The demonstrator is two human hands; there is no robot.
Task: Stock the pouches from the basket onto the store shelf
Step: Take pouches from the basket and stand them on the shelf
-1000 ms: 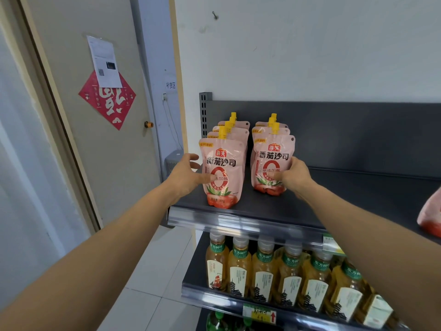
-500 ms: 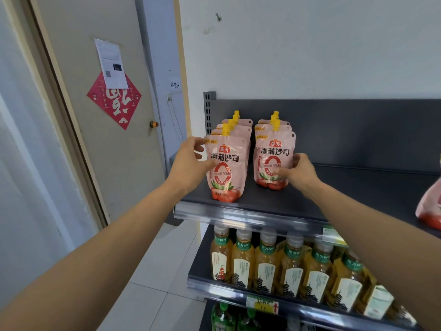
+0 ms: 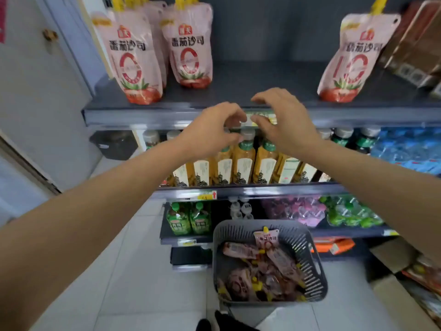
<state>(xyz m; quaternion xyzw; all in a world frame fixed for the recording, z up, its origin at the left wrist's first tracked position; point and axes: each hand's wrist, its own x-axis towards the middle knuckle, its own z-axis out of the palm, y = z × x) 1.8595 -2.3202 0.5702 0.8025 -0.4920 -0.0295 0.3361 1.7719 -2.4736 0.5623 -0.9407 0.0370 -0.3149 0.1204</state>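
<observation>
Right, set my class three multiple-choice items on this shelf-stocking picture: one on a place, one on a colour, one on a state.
1. Where is the basket?
A. on the floor
B. on the top shelf
C. in a hand

2. What colour are the spout caps of the pouches?
A. green
B. blue
C. yellow

3. What do the left hand and right hand hold?
A. a pouch each
B. nothing
C. one bottle

Answers:
1 A, floor tiles show all round it.
2 C, the standing pouches have yellow tops.
3 B, the fingers of both hands are loosely curled round nothing.
</observation>
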